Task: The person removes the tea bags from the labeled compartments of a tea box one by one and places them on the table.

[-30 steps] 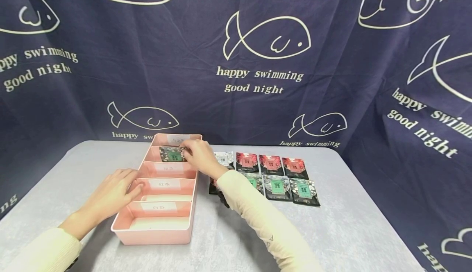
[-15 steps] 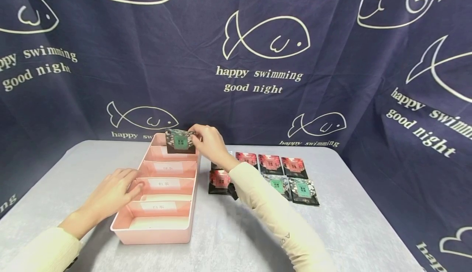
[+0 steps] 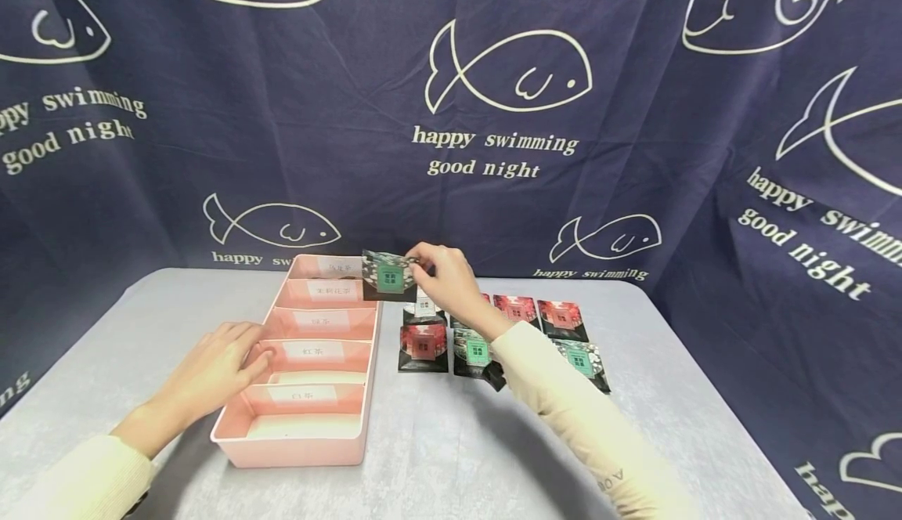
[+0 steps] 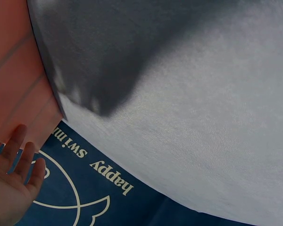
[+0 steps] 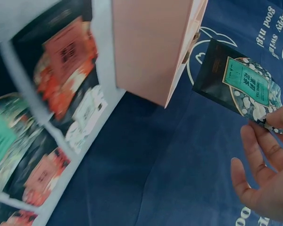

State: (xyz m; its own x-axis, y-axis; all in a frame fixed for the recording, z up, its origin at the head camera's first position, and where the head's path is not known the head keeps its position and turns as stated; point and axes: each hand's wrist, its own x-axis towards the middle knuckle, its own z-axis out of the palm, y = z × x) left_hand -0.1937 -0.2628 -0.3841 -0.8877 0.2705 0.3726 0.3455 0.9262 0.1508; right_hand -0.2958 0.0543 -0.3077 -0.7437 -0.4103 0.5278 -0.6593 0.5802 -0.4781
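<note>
A dark tea sachet (image 3: 390, 277) with a green label is pinched at its right edge by my right hand (image 3: 451, 277). It is raised beside the far right end of a long pink divided box (image 3: 296, 451). The right wrist view shows the same sachet (image 5: 236, 84) tilted, between thumb and fingers of the right hand (image 5: 269, 165). My left hand (image 3: 214, 363) rests at the box's left rim, near the middle compartments, with its fingers loosely extended. In the left wrist view the left hand (image 4: 14, 183) lies against the box's outer wall (image 4: 19, 84).
Right of the box, two rows of sachets lie on the grey table (image 3: 437, 442): red ones (image 3: 564, 320), a white-labelled one (image 3: 424, 308) and green-labelled ones (image 3: 579, 363). My right forearm hides some. White paper labels (image 3: 313, 352) mark the compartments. A blue fish-print curtain (image 3: 507, 214) hangs behind.
My right hand has lifted the green-labelled sachet out of the box's second-farthest compartment and carried it up, then right, past the box's rim. The left hand has stayed in place.
</note>
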